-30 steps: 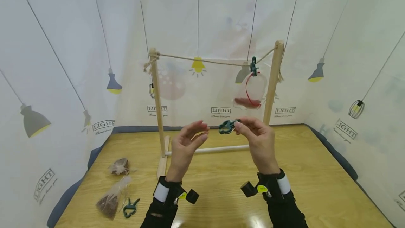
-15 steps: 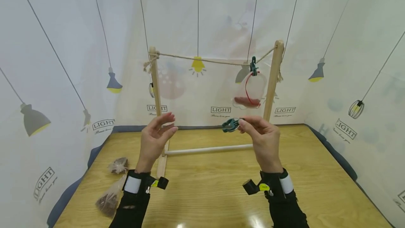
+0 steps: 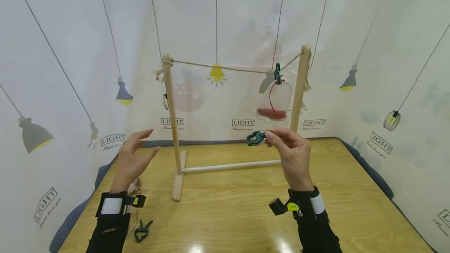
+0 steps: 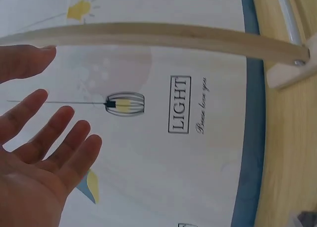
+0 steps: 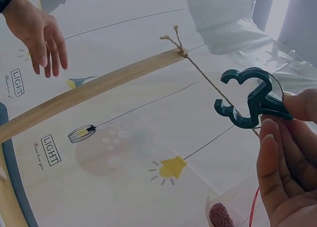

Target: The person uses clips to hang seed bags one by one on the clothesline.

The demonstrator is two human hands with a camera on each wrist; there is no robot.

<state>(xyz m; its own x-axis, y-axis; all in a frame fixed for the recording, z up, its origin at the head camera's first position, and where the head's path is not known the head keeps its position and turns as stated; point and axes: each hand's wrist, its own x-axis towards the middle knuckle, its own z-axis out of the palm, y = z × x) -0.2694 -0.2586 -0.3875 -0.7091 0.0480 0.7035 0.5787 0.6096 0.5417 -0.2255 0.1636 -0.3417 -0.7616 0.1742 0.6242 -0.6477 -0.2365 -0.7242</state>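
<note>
Between thumb and fingertips, my right hand (image 3: pixel 291 155) pinches the handles of a dark green spring clip (image 3: pixel 256 138) over the table. In the right wrist view the clip's (image 5: pixel 250 98) jaws stand apart with nothing between them. My left hand (image 3: pixel 131 159) is raised at the left with fingers spread and holds nothing; its palm and fingers (image 4: pixel 74 142) also show in the left wrist view. Below it, a bag (image 3: pixel 134 186) is mostly hidden behind the wrist and sleeve. Near that forearm, a second green clip (image 3: pixel 142 231) lies on the table.
A wooden frame with a left post (image 3: pixel 172 116) and right post (image 3: pixel 301 89) carries a rope (image 3: pixel 225 67). Another green clip (image 3: pixel 278 74) on the rope holds a clear bag (image 3: pixel 281 97) with reddish contents. A white bar (image 3: pixel 232 166) runs low across the frame.
My left hand has moved left and away from my right hand, now covering most of the bags on the table. My right hand shifted slightly right, still pinching the clip.
</note>
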